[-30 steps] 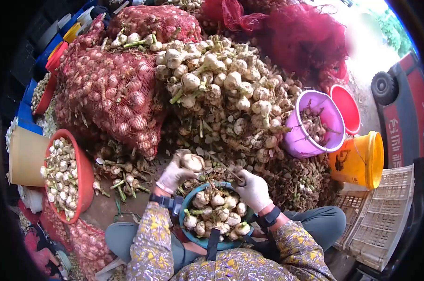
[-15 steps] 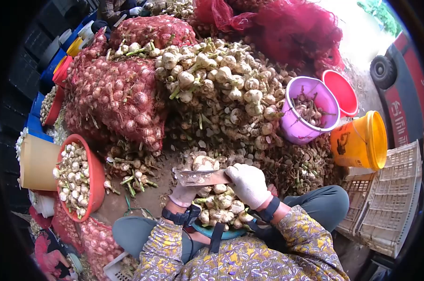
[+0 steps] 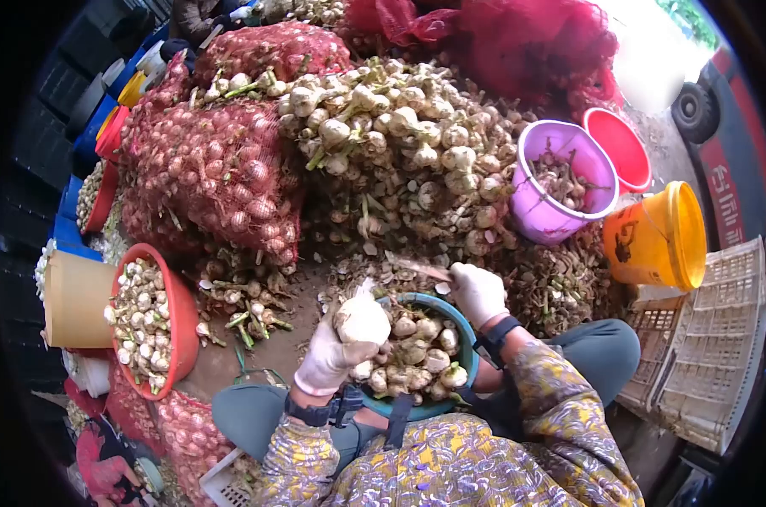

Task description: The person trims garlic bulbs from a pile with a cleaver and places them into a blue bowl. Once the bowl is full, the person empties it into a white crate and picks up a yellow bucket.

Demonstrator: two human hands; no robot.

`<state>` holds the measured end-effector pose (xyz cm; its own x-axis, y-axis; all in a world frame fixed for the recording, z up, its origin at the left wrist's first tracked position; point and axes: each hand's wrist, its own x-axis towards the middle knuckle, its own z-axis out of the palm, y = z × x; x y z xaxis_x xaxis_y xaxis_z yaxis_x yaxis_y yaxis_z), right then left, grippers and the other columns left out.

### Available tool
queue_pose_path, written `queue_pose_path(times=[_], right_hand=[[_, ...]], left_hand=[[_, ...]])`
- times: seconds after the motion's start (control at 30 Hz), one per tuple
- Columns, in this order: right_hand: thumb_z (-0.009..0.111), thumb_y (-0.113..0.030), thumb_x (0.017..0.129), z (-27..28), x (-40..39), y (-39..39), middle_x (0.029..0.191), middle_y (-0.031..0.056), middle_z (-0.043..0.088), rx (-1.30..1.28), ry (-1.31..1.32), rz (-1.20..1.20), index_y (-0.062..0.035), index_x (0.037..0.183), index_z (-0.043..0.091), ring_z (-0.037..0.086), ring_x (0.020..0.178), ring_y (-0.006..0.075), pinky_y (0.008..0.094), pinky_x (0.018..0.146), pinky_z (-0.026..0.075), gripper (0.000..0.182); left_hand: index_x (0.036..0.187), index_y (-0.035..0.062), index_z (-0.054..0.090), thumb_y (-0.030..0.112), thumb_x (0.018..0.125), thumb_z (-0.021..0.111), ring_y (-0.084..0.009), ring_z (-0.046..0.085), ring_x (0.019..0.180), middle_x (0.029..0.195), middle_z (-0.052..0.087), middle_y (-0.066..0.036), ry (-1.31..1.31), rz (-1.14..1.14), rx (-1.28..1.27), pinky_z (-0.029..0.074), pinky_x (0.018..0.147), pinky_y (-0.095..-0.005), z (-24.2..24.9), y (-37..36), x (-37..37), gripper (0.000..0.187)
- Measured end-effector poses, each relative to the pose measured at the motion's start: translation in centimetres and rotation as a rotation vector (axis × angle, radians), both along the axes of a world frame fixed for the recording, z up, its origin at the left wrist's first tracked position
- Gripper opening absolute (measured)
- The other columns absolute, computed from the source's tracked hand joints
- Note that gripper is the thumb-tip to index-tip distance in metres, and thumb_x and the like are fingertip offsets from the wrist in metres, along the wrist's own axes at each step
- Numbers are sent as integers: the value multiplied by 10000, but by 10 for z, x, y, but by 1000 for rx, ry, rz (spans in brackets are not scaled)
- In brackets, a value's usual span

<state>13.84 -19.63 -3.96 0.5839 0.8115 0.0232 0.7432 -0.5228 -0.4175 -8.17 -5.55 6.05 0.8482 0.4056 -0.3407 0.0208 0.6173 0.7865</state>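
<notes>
A large pale garlic bulb sits in the gloved fingers of my left hand, over the left rim of a teal basin. My right hand, gloved as well, grips a knife by its handle, the blade pointing left and slightly blurred. Hand and knife are beyond the basin, apart from the bulb. Several trimmed garlic bulbs lie in the basin between my legs.
A high garlic heap rises ahead, beside a full red mesh sack. On the left stands an orange-red basin of garlic. Purple and yellow buckets and a plastic crate are on the right.
The knife was across the front of the garlic; it has swung away, up and right, with my right hand. My left hand has turned, bringing the bulb into full view.
</notes>
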Motion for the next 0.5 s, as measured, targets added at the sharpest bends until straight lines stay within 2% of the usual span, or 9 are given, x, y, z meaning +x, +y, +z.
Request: queue_pose_path(times=[0.1, 0.17, 0.2, 0.23, 0.27, 0.33, 0.37, 0.4, 0.5], right_hand=[[717, -216, 806, 41, -7, 9, 724, 120, 617, 161, 6, -26, -98, 822, 625, 632, 670, 330, 407, 579, 495, 150], [754, -169, 781, 58, -13, 10, 703, 120, 594, 283, 78, -93, -91, 826, 618, 618, 639, 312, 368, 562, 482, 164], [757, -160, 776, 63, -14, 10, 703, 117, 596, 310, 115, -103, -89, 833, 624, 619, 639, 309, 358, 566, 484, 161], [760, -150, 772, 67, -15, 11, 704, 114, 599, 339, 150, -111, -86, 841, 631, 619, 639, 307, 348, 570, 487, 161], [708, -95, 769, 73, -15, 12, 795, 123, 630, 287, 223, -112, -116, 918, 656, 642, 737, 332, 370, 636, 515, 159], [723, -103, 773, 59, -14, 15, 772, 128, 625, 258, 258, -136, -101, 875, 641, 636, 708, 338, 369, 608, 507, 131], [729, -110, 770, 51, -13, 15, 767, 130, 625, 210, 276, -149, -97, 863, 636, 635, 703, 339, 369, 602, 504, 133], [733, -119, 768, 44, -13, 16, 761, 133, 625, 213, 285, -142, -94, 848, 627, 636, 704, 341, 370, 601, 504, 136], [738, -153, 767, 41, -15, 26, 753, 130, 625, 171, 301, -141, -100, 866, 637, 642, 704, 335, 375, 601, 505, 152]], left_hand=[[1384, 15, 383, 157, 664, 863, -241, 663, 981, 1128, 638, -147, 204, -164, 95, 571, 843, -358, -19, 11, -4, 876], [1455, 16, 295, 209, 648, 883, -254, 603, 1117, 1240, 587, -172, 303, -535, 898, 501, 971, -368, -66, 2, -5, 1017], [1491, 20, 247, 244, 649, 886, -271, 558, 1184, 1363, 502, -195, 457, -607, 620, 450, 1032, -382, -48, 15, 9, 1080], [1480, 21, 272, 220, 679, 865, -274, 573, 1160, 1372, 498, -208, 528, -364, 500, 460, 1026, -379, -38, 33, 21, 1016], [1456, 7, 302, 215, 731, 828, -295, 574, 1161, 1368, 501, -225, 693, -206, 459, 456, 1032, -376, -89, 72, 23, 919], [1371, -30, 411, 241, 742, 821, -281, 606, 1095, 1293, 558, -226, 750, 61, 897, 489, 940, -352, -150, 132, 43, 799], [1391, -14, 399, 293, 726, 817, -345, 553, 1195, 1338, 514, -274, 750, 127, 704, 447, 1008, -377, -147, 150, 67, 843], [1415, -3, 374, 313, 714, 801, -410, 503, 1241, 1357, 477, -317, 787, 82, 1196, 426, 1040, -391, -173, 173, 82, 879], [1300, 44, 515, 297, 681, 801, -393, 584, 1127, 1238, 591, -251, 958, 17, 1248, 480, 967, -406, -200, 199, 135, 728]])
